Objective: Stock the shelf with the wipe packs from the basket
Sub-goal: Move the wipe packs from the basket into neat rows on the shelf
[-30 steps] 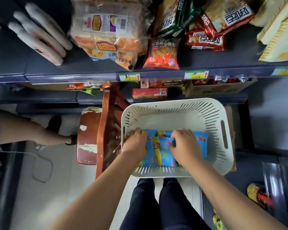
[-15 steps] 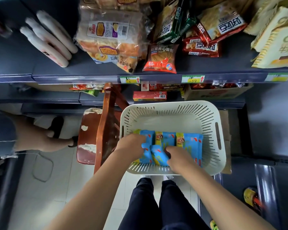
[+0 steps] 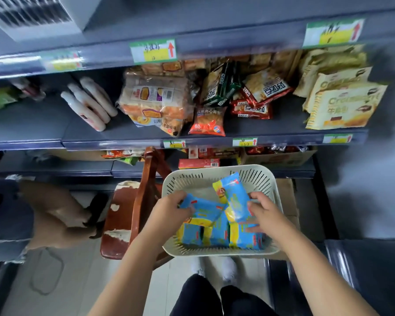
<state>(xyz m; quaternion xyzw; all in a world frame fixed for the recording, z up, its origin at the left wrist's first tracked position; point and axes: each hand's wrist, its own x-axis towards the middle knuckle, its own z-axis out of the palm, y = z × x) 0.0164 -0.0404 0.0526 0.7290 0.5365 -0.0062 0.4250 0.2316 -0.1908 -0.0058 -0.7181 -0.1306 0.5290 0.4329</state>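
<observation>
Inside the cream slotted basket [image 3: 268, 179], both hands are down among the blue-and-yellow wipe packs [image 3: 219, 233]: the left hand [image 3: 169, 213] grips one pack [image 3: 203, 209] by its end, and the right hand [image 3: 263, 213] clasps another pack [image 3: 234, 196] tilted up on end. More packs lie flat beneath the two hands on the basket floor. Above and beyond the hands, the dark shelf [image 3: 43, 126] holds snack bags [image 3: 155, 103], with bare space toward the left-hand side.
</observation>
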